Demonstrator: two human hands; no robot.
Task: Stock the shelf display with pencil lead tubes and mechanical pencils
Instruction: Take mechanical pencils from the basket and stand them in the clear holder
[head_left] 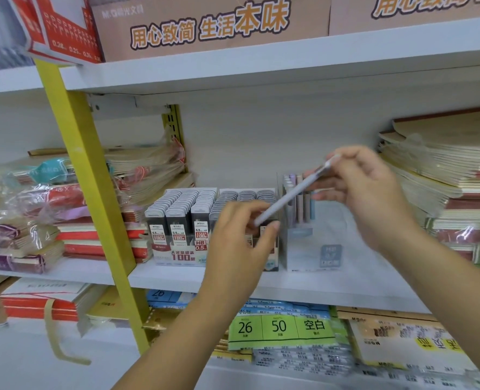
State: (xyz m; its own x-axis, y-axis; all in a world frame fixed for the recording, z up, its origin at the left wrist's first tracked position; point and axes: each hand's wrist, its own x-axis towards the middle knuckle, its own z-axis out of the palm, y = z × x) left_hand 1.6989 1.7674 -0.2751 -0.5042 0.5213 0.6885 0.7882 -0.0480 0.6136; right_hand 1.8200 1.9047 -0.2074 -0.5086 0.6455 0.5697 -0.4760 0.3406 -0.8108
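Shelf: a white shelf board in a shop bay, with a yellow upright crossing its left side. Wrapped notebook stacks lie at left and more notebooks at right.
Lead display box: stands on the shelf, with pencil lead tubes packed upright in rows.
Pencil holder: clear, just right of the box, with standing pencils at its back.
Mechanical pencil: pale and tilted, held in the air before the holder.
Right hand: fingers pinch its upper end.
Left hand: thumb and curled fingers pinch its lower tip.

There is one mechanical pencil, one left hand, one right hand, and six rows of lead tubes, three dark, three grey.
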